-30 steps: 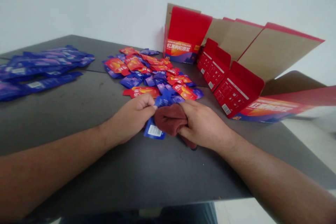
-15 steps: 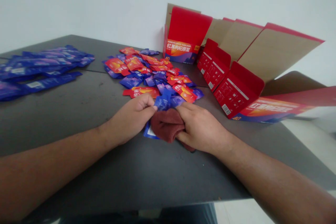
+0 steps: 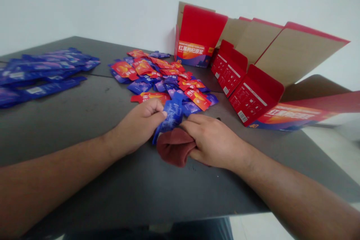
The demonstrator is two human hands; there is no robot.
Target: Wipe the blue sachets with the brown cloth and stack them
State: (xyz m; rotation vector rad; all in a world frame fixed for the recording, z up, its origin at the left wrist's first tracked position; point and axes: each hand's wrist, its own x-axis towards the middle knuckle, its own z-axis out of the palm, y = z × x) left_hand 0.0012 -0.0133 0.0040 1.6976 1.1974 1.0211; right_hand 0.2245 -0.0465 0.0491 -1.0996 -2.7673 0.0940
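Between thumb and fingers, my left hand (image 3: 140, 122) pinches the left edge of a blue sachet (image 3: 172, 113), which is tilted over the table. My right hand (image 3: 210, 138) is closed around a bunched brown cloth (image 3: 176, 146). The cloth lies just in front of the sachet and covers part of its lower end; whether the two touch I cannot tell. Right behind my hands lies a loose pile of small red and blue sachets, among them a red sachet (image 3: 198, 98) and another blue sachet (image 3: 192, 107).
A stack of long blue packets (image 3: 50, 65) lies at the far left of the grey table (image 3: 135, 191). Along the right side stand open red cartons, including a front carton (image 3: 255, 95) and a back carton (image 3: 195, 37), their flaps raised. A white wall is behind.
The cloth in my right hand has moved down and slightly left, towards me, uncovering more of the blue sachet. My left hand keeps its pinch on the sachet, now tilted more.
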